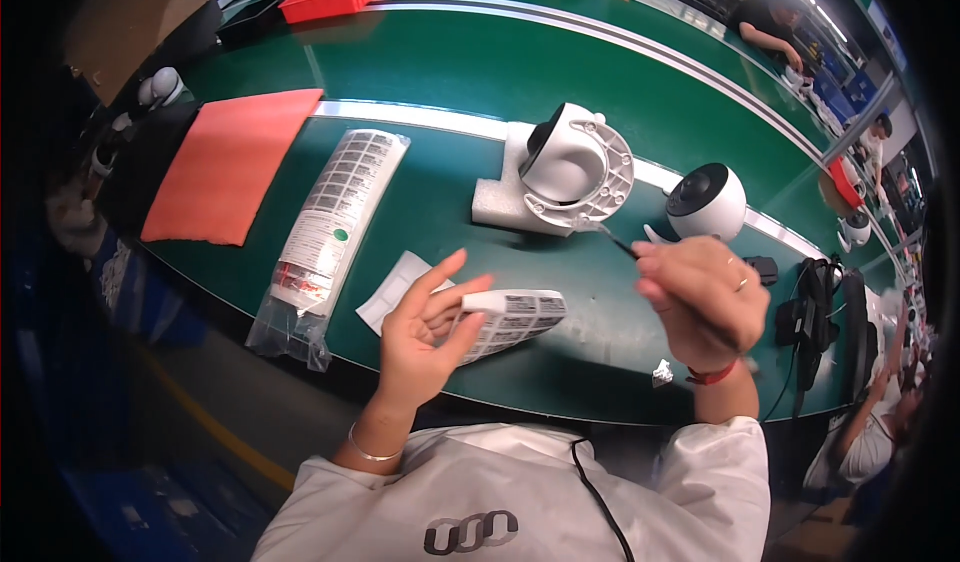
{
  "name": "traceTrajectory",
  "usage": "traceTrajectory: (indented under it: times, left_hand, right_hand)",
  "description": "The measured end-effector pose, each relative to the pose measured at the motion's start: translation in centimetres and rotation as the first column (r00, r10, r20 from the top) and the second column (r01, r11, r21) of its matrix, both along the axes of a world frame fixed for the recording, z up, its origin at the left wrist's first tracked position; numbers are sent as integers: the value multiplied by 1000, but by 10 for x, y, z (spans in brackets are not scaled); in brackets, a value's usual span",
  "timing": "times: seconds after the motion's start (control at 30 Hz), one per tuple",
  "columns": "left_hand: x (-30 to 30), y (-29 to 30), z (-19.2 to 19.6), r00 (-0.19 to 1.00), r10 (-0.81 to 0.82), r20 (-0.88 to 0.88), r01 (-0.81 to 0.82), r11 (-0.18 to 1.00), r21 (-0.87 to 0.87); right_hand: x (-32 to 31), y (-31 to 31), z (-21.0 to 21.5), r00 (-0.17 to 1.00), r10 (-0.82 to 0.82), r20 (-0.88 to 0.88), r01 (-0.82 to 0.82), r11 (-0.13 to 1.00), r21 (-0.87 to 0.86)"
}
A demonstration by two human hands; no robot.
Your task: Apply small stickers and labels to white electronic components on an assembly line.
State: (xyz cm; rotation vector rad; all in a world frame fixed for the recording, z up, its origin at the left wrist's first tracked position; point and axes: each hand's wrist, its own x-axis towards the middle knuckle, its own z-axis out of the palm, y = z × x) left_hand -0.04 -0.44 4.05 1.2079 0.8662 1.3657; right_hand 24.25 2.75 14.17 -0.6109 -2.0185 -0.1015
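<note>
Sheet (525,314), white and black, curved.

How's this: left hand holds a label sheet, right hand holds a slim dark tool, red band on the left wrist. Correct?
Not quite: the head view shows the red band on the right wrist. The rest stands: left hand holds a label sheet, right hand holds a slim dark tool.

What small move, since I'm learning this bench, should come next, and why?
Perhaps steady the tool at the white ring: the right hand holds it, tip close to the rim, while the left hand holds the label sheet apart.
</note>
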Motion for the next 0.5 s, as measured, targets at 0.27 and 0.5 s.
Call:
traceTrajectory:
  times: [0.27, 0.5]
  left_hand:
    - [-11, 0, -37, 1000, 17, 9, -14, 974, -227]
    - [-14, 1, -44, 1000, 5, 20, -1, 980, -201]
  right_hand:
    - [10, 22, -75, 977, -169, 132, 151, 979, 135]
    - [11, 39, -94, 985, -146, 90, 148, 989, -20]
